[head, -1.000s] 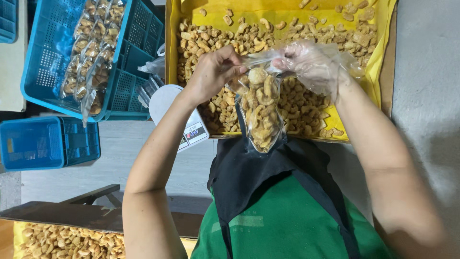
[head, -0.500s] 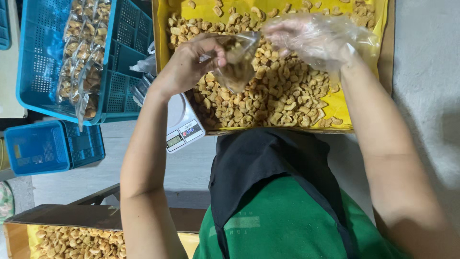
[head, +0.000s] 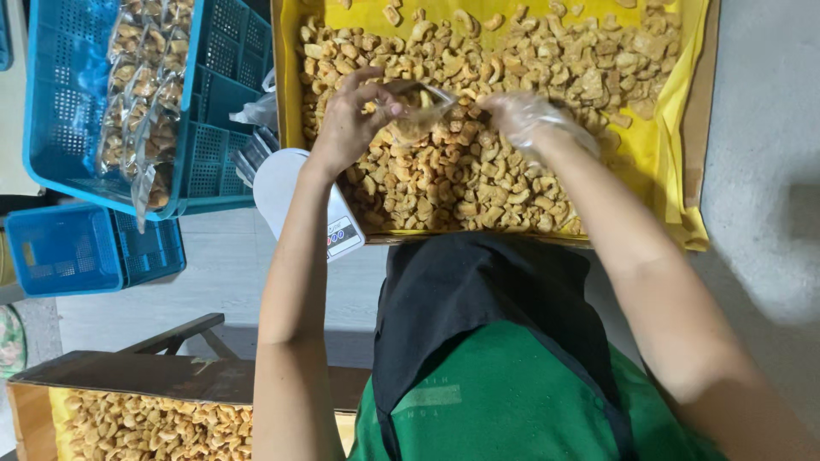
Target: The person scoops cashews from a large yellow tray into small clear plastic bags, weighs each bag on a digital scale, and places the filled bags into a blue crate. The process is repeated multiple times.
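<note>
The left hand (head: 346, 128) pinches one edge of a small clear plastic bag (head: 418, 107), its grip closed on the film; the right hand (head: 525, 119), in a thin clear glove, has its grip closed on the bag's other edge. The bag hangs low over the heap of fried snack pieces (head: 478, 171) on the yellow-lined tray (head: 662, 162), near the tray's middle. Beside the tray's left edge lie a white scale (head: 286, 192) and a blue crate (head: 213, 162) of filled packets (head: 141, 94).
</note>
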